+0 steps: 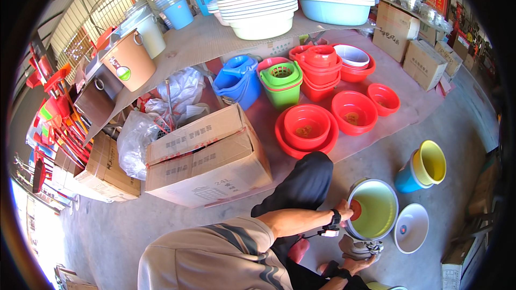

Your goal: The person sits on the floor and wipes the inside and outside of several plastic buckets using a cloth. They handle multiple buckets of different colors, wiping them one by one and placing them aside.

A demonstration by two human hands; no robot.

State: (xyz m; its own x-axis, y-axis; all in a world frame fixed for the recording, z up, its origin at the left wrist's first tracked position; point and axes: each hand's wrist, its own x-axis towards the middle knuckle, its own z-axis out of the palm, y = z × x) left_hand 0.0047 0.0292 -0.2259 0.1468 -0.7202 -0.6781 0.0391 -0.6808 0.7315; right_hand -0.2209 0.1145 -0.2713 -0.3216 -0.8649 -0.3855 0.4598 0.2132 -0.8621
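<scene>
A round plastic bucket (373, 209), pale green inside with a grey rim, stands before me at the lower right. My left hand (344, 212) grips its near left edge beside a round orange-red sticker (355, 209). Just below the bucket, my right hand (358, 265) holds a crumpled grey cloth (360, 248). A white basin (412, 228) sits tilted to the right of the bucket. Farther right, a yellow bucket (431, 163) rests inside a blue one (408, 177).
Red plastic basins (307, 126), a green mop bucket (281, 84) and a blue mop bucket (238, 80) stand ahead. A large cardboard box (209, 161) is at left. Stacked tubs (260, 12) fill a cardboard-covered shelf (193, 44). Boxes (461, 261) lie at the lower right.
</scene>
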